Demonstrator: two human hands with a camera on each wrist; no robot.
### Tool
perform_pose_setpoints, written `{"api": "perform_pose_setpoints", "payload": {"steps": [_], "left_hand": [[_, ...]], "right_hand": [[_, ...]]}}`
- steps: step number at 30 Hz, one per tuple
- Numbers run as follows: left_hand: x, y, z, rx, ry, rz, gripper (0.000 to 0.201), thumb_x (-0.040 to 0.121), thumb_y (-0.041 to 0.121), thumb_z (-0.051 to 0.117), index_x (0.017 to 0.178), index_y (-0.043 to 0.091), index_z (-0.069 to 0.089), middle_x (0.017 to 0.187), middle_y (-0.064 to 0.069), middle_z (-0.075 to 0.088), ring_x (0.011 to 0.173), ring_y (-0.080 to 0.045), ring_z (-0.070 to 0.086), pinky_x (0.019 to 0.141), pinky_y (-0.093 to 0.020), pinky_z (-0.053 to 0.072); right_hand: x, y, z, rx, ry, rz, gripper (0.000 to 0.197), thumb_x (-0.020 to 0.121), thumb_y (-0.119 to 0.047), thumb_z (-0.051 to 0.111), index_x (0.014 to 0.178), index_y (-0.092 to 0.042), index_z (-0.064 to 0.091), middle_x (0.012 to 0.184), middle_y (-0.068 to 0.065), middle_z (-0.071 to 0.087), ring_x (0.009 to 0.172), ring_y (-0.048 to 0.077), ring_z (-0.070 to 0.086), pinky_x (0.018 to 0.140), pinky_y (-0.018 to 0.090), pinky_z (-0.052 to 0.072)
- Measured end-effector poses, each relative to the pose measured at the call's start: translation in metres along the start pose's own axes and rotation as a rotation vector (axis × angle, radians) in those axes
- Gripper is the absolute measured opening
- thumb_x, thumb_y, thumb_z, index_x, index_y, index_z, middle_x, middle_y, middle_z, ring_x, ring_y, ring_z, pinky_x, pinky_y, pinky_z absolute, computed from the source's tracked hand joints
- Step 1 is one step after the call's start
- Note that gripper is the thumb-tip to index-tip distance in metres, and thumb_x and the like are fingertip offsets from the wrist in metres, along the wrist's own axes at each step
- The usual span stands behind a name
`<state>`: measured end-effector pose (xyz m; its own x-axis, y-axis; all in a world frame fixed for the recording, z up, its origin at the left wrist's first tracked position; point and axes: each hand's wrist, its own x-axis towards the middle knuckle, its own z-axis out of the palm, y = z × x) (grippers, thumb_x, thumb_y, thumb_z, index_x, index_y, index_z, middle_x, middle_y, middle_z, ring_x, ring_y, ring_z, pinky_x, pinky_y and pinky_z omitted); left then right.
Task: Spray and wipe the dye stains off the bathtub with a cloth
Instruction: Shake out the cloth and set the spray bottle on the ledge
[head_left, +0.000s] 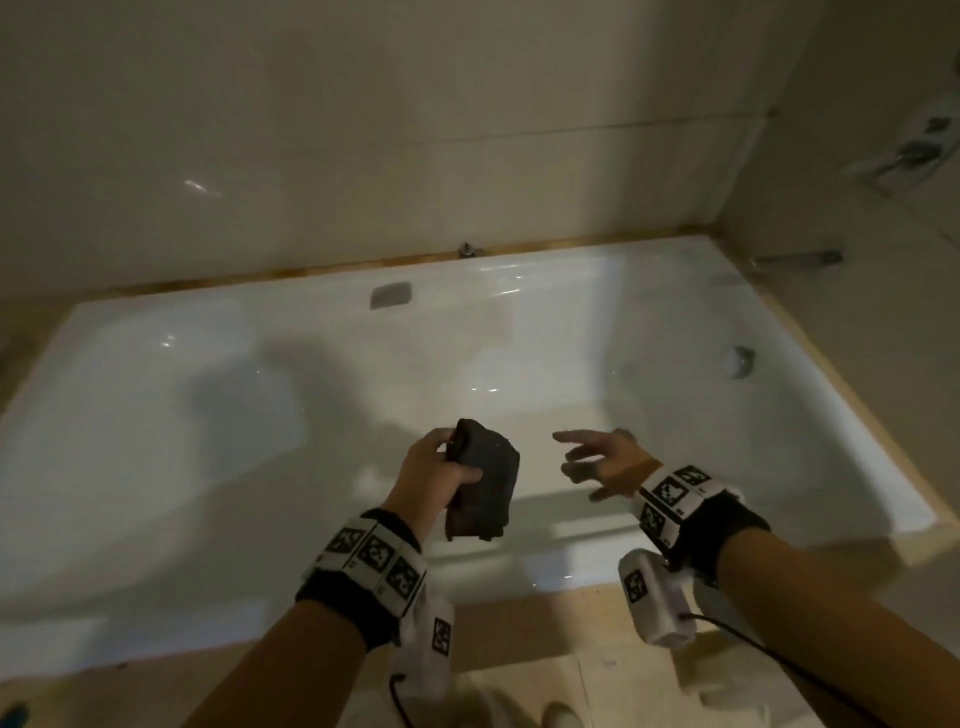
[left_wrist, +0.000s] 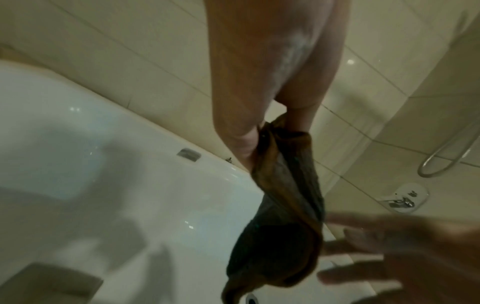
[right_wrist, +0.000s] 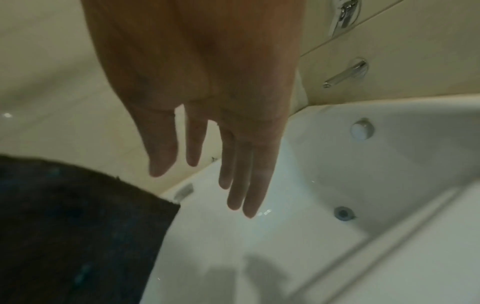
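A white bathtub (head_left: 156, 415) fills the head view below a tiled wall. My left hand (head_left: 436, 475) grips a dark, bunched cloth (head_left: 485, 488) above the tub's near side; in the left wrist view the cloth (left_wrist: 288, 205) hangs down from the pinching fingers (left_wrist: 241, 142). My right hand (head_left: 597, 462) hovers just right of the cloth with fingers spread and straight, holding nothing. The right wrist view shows those fingers (right_wrist: 244, 181) over the tub, and the cloth (right_wrist: 72, 226) at lower left. No stains or spray bottle are visible.
A drain (right_wrist: 343, 213) and a round overflow knob (head_left: 740, 361) sit at the tub's right end. A spout (head_left: 800, 258) and mixer handle (head_left: 919, 148) stick out of the right wall. A shower hose (left_wrist: 441, 156) hangs there. A grey handle recess (head_left: 390, 295) marks the far rim.
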<state>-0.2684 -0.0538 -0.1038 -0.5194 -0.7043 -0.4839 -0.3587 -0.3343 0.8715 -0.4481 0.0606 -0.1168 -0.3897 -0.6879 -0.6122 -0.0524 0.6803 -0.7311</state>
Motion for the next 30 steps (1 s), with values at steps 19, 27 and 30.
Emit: {"api": "perform_pose_setpoints", "payload": {"steps": [19,27,30], "left_hand": [[0.056,-0.227,0.021,0.709,-0.137,-0.121,0.056,0.073,0.009,0.074,0.123,0.007,0.049,0.116,-0.011,0.059,0.111,-0.027,0.055,0.093,-0.034,0.047],[0.080,-0.247,0.014,0.983,-0.147,-0.054,0.029,0.086,0.012,0.056,0.115,0.013,0.059,0.118,-0.009,0.062,0.108,-0.023,0.057,0.088,-0.024,0.041],[0.089,-0.223,0.006,1.014,-0.095,-0.033,0.038,0.085,0.010,0.058,0.122,0.018,0.055,0.119,-0.006,0.061,0.108,-0.020,0.058,0.088,-0.022,0.042]], "right_hand": [[0.081,0.152,0.084,-0.369,-0.138,0.155,0.038,0.091,-0.006,0.052,0.128,-0.012,0.050,0.133,0.011,0.050,0.120,0.028,0.048,0.097,0.032,0.040],[0.100,0.176,0.095,-0.640,-0.101,0.077,0.031,0.087,-0.019,0.054,0.118,-0.021,0.056,0.122,0.009,0.056,0.110,0.027,0.055,0.089,0.026,0.042],[0.104,0.160,0.085,-0.825,-0.124,0.082,0.045,0.088,-0.011,0.054,0.131,-0.022,0.045,0.134,0.010,0.036,0.113,0.031,0.052,0.095,0.032,0.044]]}}
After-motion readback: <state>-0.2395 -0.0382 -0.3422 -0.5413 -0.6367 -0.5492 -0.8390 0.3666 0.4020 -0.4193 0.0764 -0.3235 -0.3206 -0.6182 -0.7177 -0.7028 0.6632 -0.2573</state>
